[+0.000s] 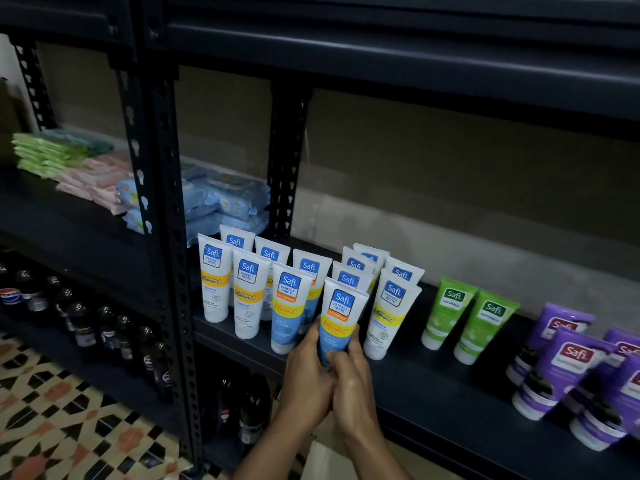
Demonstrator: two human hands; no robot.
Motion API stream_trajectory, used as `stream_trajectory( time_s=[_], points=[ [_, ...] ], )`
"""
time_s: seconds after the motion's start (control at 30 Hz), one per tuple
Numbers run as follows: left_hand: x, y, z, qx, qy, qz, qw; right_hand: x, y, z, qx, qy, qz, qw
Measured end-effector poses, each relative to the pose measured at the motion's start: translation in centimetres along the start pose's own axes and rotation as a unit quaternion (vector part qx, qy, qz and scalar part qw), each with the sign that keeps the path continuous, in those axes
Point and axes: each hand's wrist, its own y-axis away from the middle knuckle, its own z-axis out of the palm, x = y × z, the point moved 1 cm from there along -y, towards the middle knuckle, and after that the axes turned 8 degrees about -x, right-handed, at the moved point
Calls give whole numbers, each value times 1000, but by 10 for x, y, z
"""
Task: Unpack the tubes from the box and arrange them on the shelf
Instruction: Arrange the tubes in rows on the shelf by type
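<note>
Glossy plastic tubes; matt dark metal shelf.

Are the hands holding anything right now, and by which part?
Yes: the left hand and right hand together grip one white-and-blue tube around its lower end.

Left hand and right hand together grip a white-and-blue tube upright at the shelf front edge.

Blue wipe packs, dark bottles, patterned floor tiles.
</note>
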Motion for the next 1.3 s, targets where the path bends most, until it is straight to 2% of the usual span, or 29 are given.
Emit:
stream_trajectory(
  time_s=[0.77,0.87,1.0,1.3],
  points=[
    [3,5,-6,-1,-54,-5,999,-28,20,3,14,61,51,997],
    [-1,8,-7,-9,-57,-12,998,-40,31,-3,20,99,14,995],
    [0,11,-9,1,-79,-10,997,-46,31,-9,79,167,-59,981],
    [-1,13,-9,8,-111,-18,994,-64,27,-8,87,210,-73,971]
  ],
)
